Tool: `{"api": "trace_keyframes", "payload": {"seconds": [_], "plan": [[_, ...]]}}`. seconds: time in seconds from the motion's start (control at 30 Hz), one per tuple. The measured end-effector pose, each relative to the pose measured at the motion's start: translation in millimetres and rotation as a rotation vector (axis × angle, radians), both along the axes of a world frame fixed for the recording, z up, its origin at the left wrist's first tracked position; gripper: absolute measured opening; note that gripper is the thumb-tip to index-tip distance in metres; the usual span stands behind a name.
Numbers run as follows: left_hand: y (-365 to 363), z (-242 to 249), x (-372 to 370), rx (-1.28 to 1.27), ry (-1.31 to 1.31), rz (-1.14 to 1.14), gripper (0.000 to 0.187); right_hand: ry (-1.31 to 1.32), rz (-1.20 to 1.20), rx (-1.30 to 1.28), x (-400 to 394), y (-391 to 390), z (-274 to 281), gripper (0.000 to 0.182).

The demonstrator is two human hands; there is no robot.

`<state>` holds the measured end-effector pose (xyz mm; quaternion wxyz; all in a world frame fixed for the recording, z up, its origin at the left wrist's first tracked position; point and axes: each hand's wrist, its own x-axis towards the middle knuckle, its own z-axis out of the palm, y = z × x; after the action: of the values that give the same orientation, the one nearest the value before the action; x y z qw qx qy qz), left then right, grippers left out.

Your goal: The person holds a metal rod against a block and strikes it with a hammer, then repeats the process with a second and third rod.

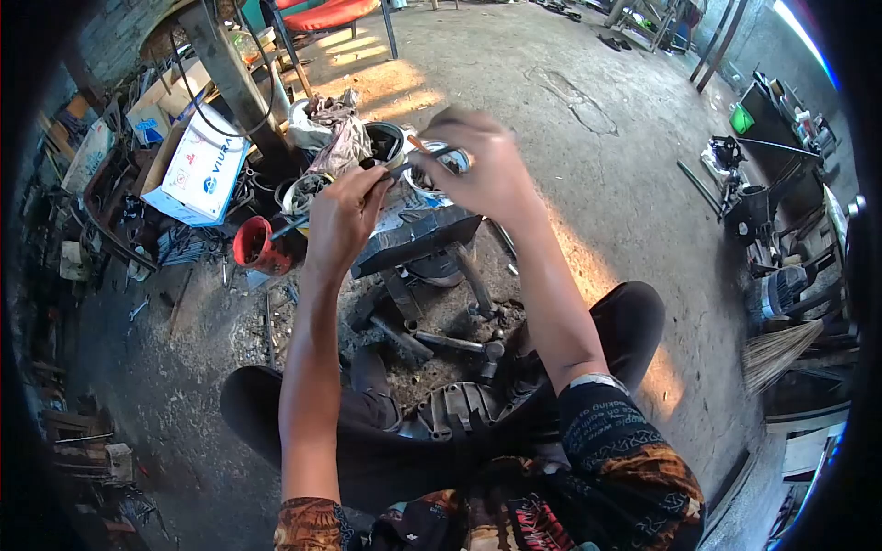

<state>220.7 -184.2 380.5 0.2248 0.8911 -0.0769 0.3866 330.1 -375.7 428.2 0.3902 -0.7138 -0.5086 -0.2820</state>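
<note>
My left hand [347, 207] is closed in a pinch on a thin dark rod [401, 171], held up in front of me. One end of the rod runs toward my right hand [482, 165], which is blurred by motion, its fingers curled around the rod's far part. A small orange piece [417, 144] shows beside the right fingers; I cannot tell whether it belongs to the rod. Below both hands stands a dark metal anvil block [418, 241]. A hammer [492, 353] lies on the ground between my legs.
Buckets of metal parts, one a red bucket [260, 245], stand beyond the anvil to the left. A white cardboard box [204, 170] leans by a metal post [230, 78]. Near the top is a red chair [331, 16]; a straw broom [781, 354] lies at right.
</note>
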Motion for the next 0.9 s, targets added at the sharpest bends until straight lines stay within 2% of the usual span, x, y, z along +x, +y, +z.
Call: {"api": "trace_keyframes", "payload": {"seconds": [0.03, 0.07, 0.1, 0.17, 0.2, 0.23, 0.3, 0.37, 0.43, 0.53, 0.63, 0.77, 0.83, 0.9], "plan": [[0.0, -0.7, -0.4, 0.006, 0.004, 0.000, 0.017, -0.100, 0.033, 0.288, 4.3, -3.8, -2.6, 0.022], [0.6, -2.3, 0.0, -0.065, -0.016, -0.014, 0.016, -0.067, -0.042, 0.479, 7.2, -12.9, -6.4, 0.035], [1.1, -4.5, 1.0, -0.138, -0.036, -0.028, 0.016, -0.064, -0.042, 0.484, 13.0, -17.9, -13.3, 0.035], [1.8, -6.6, 2.6, -0.153, -0.060, -0.051, 0.016, 0.592, 0.266, 1.076, 24.2, -25.5, -27.5, 0.060], [-0.8, -5.2, 0.9, -0.178, -0.037, -0.062, 0.016, 0.892, 0.401, 1.021, 22.3, -29.3, -22.9, 0.081], [-4.3, -4.5, -0.9, -0.203, -0.013, -0.075, 0.016, 1.137, 0.693, 1.089, 23.4, -30.1, -23.0, 0.090], [-8.4, -6.4, -1.8, -0.216, 0.039, -0.091, 0.018, 1.399, 0.926, 1.208, 26.4, -28.7, -24.7, 0.097], [-9.1, -13.6, -2.3, -0.282, 0.261, -0.098, 0.018, 1.393, 1.087, 1.201, 35.0, -25.8, -38.1, 0.104], [-12.9, -21.9, -0.8, -0.271, 0.272, -0.122, 0.019, 1.411, 1.277, 1.236, 39.4, -21.7, -43.2, 0.105], [-15.3, -27.9, 0.3, -0.296, 0.423, -0.132, 0.021, 1.429, 1.268, 1.238, 40.0, -21.3, -45.4, 0.106], [-16.0, -30.6, 1.4, -0.371, 0.452, -0.150, 0.021, 1.448, 1.280, 1.244, 42.0, -19.9, -47.9, 0.107], [-10.9, -33.9, 3.7, -0.329, 0.451, -0.101, 0.022, 1.451, 1.312, 1.242, 45.1, -19.2, -52.8, 0.105], [-9.0, -37.2, 4.2, -0.266, 0.348, -0.123, 0.018, 1.432, 1.145, 1.162, 43.9, -21.0, -49.3, 0.095], [-5.5, -41.6, 5.1, -0.304, 0.340, -0.103, 0.015, 1.397, 0.742, 0.934, 47.1, -29.2, -46.2, 0.088]]}}
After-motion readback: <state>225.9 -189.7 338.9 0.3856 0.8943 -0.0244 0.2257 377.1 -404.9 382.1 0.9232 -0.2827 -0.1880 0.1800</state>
